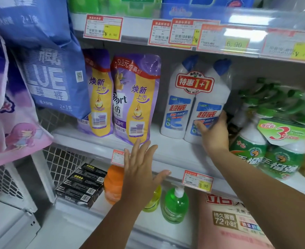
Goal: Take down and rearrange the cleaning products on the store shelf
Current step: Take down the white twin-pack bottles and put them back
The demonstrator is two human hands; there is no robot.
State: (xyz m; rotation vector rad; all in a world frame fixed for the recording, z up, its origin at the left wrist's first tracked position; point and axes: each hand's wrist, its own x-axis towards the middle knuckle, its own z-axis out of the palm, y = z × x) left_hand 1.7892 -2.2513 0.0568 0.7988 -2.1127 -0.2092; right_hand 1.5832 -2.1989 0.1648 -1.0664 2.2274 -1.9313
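Twin-pack toilet cleaner, two white bottles with blue caps wrapped together under a red "1+1" label, stood on the middle shelf. It sat between the purple softener pouches to your left and the green bottle pack to your right. Your right hand gripped the lower part of the right-hand bottle, thumb across the front label and fingers curled round the far side. Your left hand held nothing. It hovered flat and wide, fingers spread, before the shelf's front edge just below the nearer pouch; whether it touched that edge could not be told. A blue bag hung at the left, overlapping the farther pouch. On the lower shelf were black boxes, an orange bottle and a green pump bottle. A price tag was clipped to the shelf edge between your arms.
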